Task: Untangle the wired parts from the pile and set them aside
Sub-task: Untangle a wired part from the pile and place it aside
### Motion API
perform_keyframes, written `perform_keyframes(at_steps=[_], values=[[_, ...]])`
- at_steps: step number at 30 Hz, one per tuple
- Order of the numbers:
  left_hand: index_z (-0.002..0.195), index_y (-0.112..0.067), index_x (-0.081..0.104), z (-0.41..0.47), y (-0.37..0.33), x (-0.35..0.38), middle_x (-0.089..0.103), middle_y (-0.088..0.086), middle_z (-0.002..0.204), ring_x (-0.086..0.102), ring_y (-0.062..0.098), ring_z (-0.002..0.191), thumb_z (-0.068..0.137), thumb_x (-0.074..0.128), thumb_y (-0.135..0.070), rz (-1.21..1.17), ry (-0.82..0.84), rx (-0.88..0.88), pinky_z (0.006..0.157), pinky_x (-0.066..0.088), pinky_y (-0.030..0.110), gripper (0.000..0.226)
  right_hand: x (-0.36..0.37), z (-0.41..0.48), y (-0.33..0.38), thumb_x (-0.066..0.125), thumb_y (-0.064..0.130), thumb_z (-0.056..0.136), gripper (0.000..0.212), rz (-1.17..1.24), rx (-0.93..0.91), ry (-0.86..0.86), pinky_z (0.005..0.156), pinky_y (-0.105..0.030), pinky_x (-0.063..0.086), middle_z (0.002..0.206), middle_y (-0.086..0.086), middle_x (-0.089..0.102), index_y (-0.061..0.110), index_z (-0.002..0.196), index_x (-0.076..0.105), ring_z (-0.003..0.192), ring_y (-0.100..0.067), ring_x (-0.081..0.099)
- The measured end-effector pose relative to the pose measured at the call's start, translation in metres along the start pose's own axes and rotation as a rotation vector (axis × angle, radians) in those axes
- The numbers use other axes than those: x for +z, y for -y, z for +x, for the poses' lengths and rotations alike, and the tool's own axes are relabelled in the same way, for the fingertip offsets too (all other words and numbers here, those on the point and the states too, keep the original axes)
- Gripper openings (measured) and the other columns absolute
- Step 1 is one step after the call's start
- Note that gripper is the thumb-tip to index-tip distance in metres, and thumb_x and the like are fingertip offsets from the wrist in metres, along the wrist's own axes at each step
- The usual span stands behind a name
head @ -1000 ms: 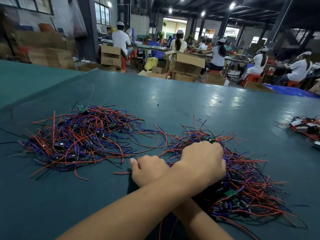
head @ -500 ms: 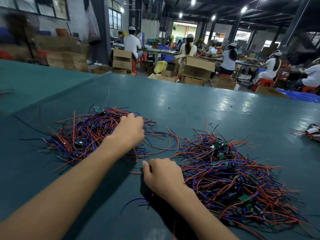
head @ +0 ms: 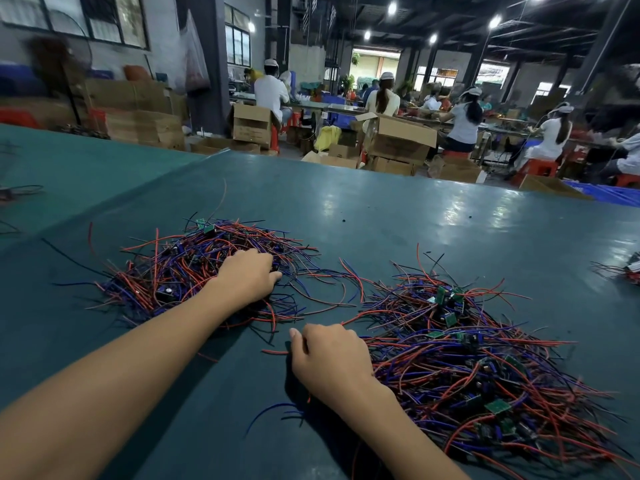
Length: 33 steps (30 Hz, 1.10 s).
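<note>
A: Table, teal matte top [head: 415, 220]. Where are the wired parts?
B: Larger red-and-blue wire tangle with green boards [head: 485, 358] lies right; smaller wire tangle [head: 180, 271] lies left.
A: Hands?
B: Left hand [head: 247, 275] is palm-down on the smaller tangle, fingers bent. Right hand [head: 329, 358] is knuckles-up at the larger tangle's edge, fingers curled under. Cannot tell the grip for either.

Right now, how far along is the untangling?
Done: a left pile of parts lies apart, likely the sorted ones. In hand: the left hand rests on that pile, and the right hand sits curled at the edge of the right pile; whether either grips a wire is hidden. Left: the right pile is the bigger one, still tangled.
</note>
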<state>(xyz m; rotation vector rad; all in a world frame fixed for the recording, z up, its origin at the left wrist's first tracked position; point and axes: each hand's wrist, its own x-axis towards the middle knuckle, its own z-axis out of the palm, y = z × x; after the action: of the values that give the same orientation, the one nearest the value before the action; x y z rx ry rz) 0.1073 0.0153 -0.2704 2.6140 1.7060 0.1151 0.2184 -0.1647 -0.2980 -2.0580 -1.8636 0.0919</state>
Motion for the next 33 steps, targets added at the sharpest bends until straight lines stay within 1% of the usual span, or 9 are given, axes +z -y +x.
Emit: perform_keyframes(at_steps=[3,8,10,12,15,18,23,27,33], values=[[0.097,-0.016,0.061,0.008,-0.006,0.003,0.069,0.009,0.105,0.064,0.032,0.102,0.096,0.048,-0.063,-0.033,-0.034,-0.071,0.082,0.048,0.041,0.049,-0.001,0.000,-0.001,0.033,0.048,0.104,0.040,0.012,-0.013,-0.011,0.064,-0.037,0.034,0.093,-0.014,0.068,0.019,0.079,0.045,0.090,-0.039,0.063],[0.096,-0.022,0.077,0.014,-0.011,-0.002,0.075,0.006,0.096,0.069,0.030,0.098,0.084,0.070,-0.056,-0.262,-0.110,-0.217,0.083,0.055,0.036,0.036,-0.003,-0.001,0.000,0.034,0.047,0.104,0.039,0.029,-0.026,0.002,0.066,-0.038,0.035,0.096,-0.016,0.068,0.018,0.082,0.047,0.092,-0.040,0.063],[0.079,-0.020,0.078,0.010,-0.015,-0.003,0.074,0.002,0.080,0.070,0.027,0.088,0.081,0.071,-0.053,-0.352,-0.112,-0.211,0.080,0.058,0.036,0.033,-0.005,-0.002,0.000,0.034,0.047,0.104,0.039,0.038,-0.026,0.007,0.066,-0.039,0.036,0.097,-0.017,0.067,0.017,0.082,0.047,0.092,-0.041,0.063],[0.071,-0.021,0.073,0.004,-0.018,-0.003,0.071,-0.001,0.079,0.067,0.024,0.084,0.079,0.074,-0.048,-0.518,-0.159,-0.160,0.076,0.056,0.035,0.028,-0.006,-0.002,-0.001,0.036,0.046,0.104,0.038,0.043,-0.025,0.012,0.067,-0.039,0.037,0.097,-0.018,0.067,0.016,0.082,0.048,0.092,-0.042,0.062],[0.081,-0.023,0.063,-0.018,-0.024,-0.003,0.067,-0.003,0.084,0.061,0.013,0.079,0.079,0.079,-0.040,-0.747,-0.317,-0.044,0.067,0.046,0.027,0.024,-0.006,-0.001,-0.001,0.037,0.045,0.104,0.038,0.046,-0.022,0.020,0.069,-0.040,0.037,0.099,-0.019,0.067,0.016,0.084,0.051,0.095,-0.042,0.062],[0.087,-0.023,0.061,-0.046,-0.033,-0.003,0.069,-0.009,0.081,0.064,0.001,0.076,0.083,0.081,-0.032,-0.909,-0.474,0.141,0.064,0.045,0.009,0.021,-0.005,0.000,-0.001,0.038,0.044,0.103,0.042,0.021,-0.023,0.009,0.069,-0.040,0.036,0.104,-0.021,0.067,0.011,0.097,0.063,0.098,-0.044,0.063],[0.111,-0.016,0.065,-0.075,-0.047,0.008,0.071,-0.011,0.098,0.070,0.012,0.090,0.089,0.075,-0.022,-1.023,-0.615,0.449,0.079,0.054,0.022,0.025,-0.005,0.001,-0.001,0.040,0.042,0.101,0.040,0.013,-0.010,0.011,0.070,-0.040,0.036,0.107,-0.022,0.067,0.011,0.103,0.065,0.099,-0.045,0.063],[0.116,-0.015,0.065,-0.079,-0.049,0.024,0.071,-0.011,0.099,0.070,0.012,0.092,0.090,0.074,-0.020,-1.070,-0.683,0.476,0.081,0.054,0.023,0.028,-0.005,0.001,-0.001,0.041,0.042,0.100,0.039,0.001,-0.011,0.015,0.069,-0.040,0.035,0.106,-0.021,0.067,0.010,0.102,0.064,0.099,-0.045,0.063],[0.122,-0.015,0.066,-0.076,-0.053,0.016,0.068,-0.008,0.101,0.067,0.011,0.094,0.093,0.071,-0.024,-0.954,-0.643,0.576,0.081,0.054,0.037,0.031,-0.006,0.001,-0.002,0.044,0.038,0.097,0.034,0.014,-0.012,0.050,0.069,-0.040,0.036,0.104,-0.019,0.068,0.012,0.101,0.065,0.098,-0.043,0.063]])
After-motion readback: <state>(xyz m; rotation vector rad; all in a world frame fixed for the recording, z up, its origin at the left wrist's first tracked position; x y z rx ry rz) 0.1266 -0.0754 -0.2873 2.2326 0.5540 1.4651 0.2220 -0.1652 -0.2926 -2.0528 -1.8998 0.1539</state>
